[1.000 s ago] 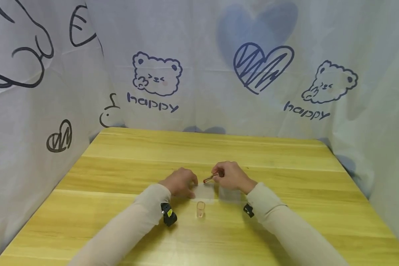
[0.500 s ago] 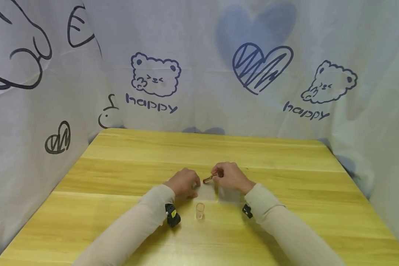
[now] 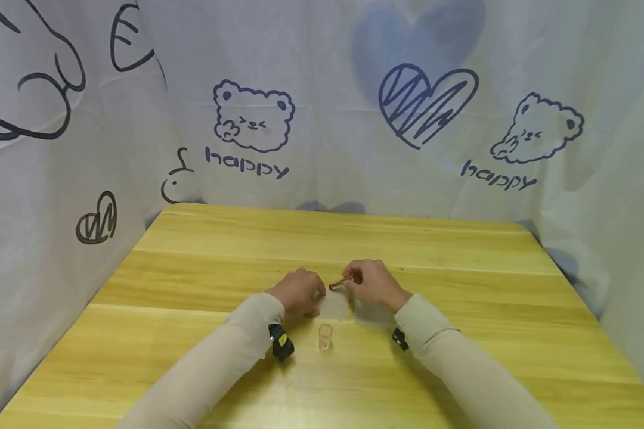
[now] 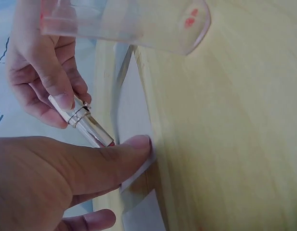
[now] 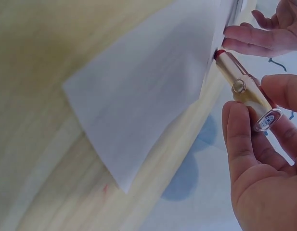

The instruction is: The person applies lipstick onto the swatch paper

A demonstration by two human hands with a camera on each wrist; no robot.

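Observation:
In the head view my right hand (image 3: 375, 285) pinches a lipstick (image 3: 339, 282) between thumb and fingers. Its metallic tube (image 5: 242, 82) ends in a red tip (image 5: 219, 54), close to a white paper sheet (image 3: 334, 305); whether they touch I cannot tell. My left hand (image 3: 299, 292) is at that sheet's left side, its extended thumb (image 4: 134, 147) resting on the paper in the left wrist view. A second white sheet (image 3: 372, 311) lies under my right wrist. Nearer to me stands a clear lipstick cap (image 3: 325, 337), with red smears inside its end.
The light wooden table (image 3: 440, 369) carries everything. White cloth (image 3: 322, 71) with drawn bears and hearts hangs behind it and at both sides. Black wrist cameras (image 3: 282, 344) sit at both cuffs. A faint red mark (image 5: 105, 188) shows on the wood.
My left hand has shifted slightly to the right over the sheet. The right hand keeps its pinch on the lipstick, almost in place. The head view has moved a little.

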